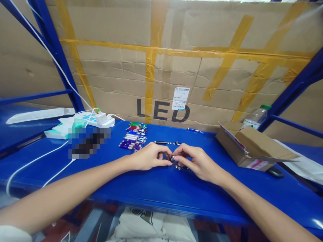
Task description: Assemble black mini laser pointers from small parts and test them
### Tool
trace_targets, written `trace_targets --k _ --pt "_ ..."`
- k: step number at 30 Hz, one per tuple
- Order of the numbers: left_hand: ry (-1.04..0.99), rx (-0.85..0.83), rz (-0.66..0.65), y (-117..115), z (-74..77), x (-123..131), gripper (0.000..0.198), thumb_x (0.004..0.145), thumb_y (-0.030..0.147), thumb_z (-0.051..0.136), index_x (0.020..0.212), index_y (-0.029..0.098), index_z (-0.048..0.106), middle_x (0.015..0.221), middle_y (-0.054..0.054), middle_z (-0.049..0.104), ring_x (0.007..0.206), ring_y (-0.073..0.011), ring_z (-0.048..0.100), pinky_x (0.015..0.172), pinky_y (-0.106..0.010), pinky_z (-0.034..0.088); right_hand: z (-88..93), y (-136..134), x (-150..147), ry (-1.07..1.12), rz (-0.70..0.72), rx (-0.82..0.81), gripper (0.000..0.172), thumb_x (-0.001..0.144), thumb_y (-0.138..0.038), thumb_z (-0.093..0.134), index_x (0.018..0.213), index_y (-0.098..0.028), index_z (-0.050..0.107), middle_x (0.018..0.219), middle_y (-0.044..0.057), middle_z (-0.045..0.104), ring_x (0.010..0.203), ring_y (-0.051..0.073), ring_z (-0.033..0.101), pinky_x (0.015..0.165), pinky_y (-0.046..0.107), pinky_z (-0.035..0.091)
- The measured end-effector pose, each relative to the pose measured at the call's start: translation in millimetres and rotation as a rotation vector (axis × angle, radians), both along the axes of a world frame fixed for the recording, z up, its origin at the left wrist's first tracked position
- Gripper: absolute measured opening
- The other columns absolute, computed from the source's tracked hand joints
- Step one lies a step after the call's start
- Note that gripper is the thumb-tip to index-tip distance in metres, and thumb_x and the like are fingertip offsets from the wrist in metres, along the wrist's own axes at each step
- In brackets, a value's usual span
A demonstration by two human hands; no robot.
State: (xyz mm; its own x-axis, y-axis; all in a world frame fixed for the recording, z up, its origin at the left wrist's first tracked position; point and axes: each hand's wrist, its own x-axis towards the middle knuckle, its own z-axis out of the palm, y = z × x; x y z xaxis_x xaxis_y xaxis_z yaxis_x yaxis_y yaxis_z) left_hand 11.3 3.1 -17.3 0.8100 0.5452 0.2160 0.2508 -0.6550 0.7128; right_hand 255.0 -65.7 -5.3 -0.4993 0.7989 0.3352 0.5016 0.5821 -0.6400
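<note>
My left hand (pixel 148 156) and my right hand (pixel 193 159) meet over the blue table (pixel 156 188), fingertips pinched together on a small silvery part (pixel 173 159) between them. Small round button cells (pixel 178 166) lie on the table just below my fingers. Behind the hands lies a thin dark pen-like tube (pixel 161 142) with a row of small cells (pixel 174 143) beside it. A row of small keychain flashlights (pixel 133 135), purple, silver, red and green, lies behind my left hand.
An open cardboard box (pixel 252 148) sits at the right with a plastic bottle (pixel 257 117) behind it and a dark mouse-like object (pixel 275 172) in front. A white power strip (pixel 94 118) with cables and tissue packs (pixel 59 130) lie at the left. Taped cardboard (pixel 176 60) walls the back.
</note>
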Motion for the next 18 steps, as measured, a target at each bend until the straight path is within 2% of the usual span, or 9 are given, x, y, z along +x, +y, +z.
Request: trace_targets --k 6,18 --pt "0.004 0.013 -0.005 -0.2 0.8 0.0 0.027 0.094 0.039 0.077 0.11 0.016 0.076 0.072 0.004 0.062 0.064 -0.0113 0.054 0.065 -0.021 0.042 -2.7 0.8 1.3 -0.057 -0.002 0.081 0.017 0.11 -0.038 0.058 0.109 -0.023 0.066 0.097 0.003 0.076 0.081 0.017 0.069 0.073 0.027 0.054" --pt "-0.015 -0.004 -0.01 0.9 0.3 -0.3 0.023 0.094 0.036 0.077 0.108 0.017 0.076 0.075 0.003 0.065 0.066 -0.0118 0.057 0.068 -0.022 0.044 -2.7 -0.3 1.8 -0.094 -0.017 0.18 0.01 0.111 -0.032 0.056 0.106 -0.024 0.059 0.096 0.003 0.071 0.082 0.018 0.065 0.077 0.03 0.052"
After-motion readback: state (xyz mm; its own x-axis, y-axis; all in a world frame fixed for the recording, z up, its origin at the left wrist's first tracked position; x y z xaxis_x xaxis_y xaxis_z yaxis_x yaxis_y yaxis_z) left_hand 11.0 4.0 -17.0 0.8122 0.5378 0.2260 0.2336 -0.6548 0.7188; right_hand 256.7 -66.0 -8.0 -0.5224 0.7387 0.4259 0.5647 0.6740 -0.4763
